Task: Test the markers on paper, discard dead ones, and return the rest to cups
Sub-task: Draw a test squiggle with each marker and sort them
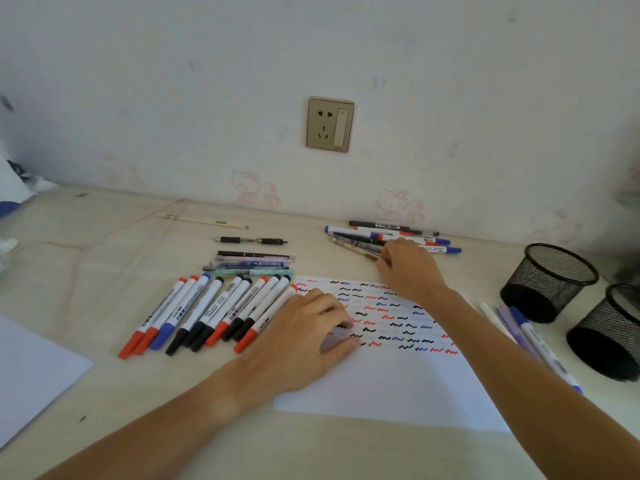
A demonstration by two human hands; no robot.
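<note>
A white sheet of paper [391,379] covered with red, blue and black squiggles lies in front of me. My left hand [304,337] rests on its left part, fingers bent down onto the page. My right hand [408,268] reaches past the paper's far edge and pinches the end of a patterned pen [356,247] in a pile of markers [398,235] near the wall. A row of several capped whiteboard markers [207,311] lies left of the paper. Two black mesh cups [547,282] [606,337] stand at the right.
Several thin pens [254,263] lie above the marker row, one black pen [252,240] farther back. Purple and white pens [530,341] lie between the paper and the cups. Another sheet [31,372] is at the left edge. A wall socket [330,124] and a thin cable [104,233] are behind.
</note>
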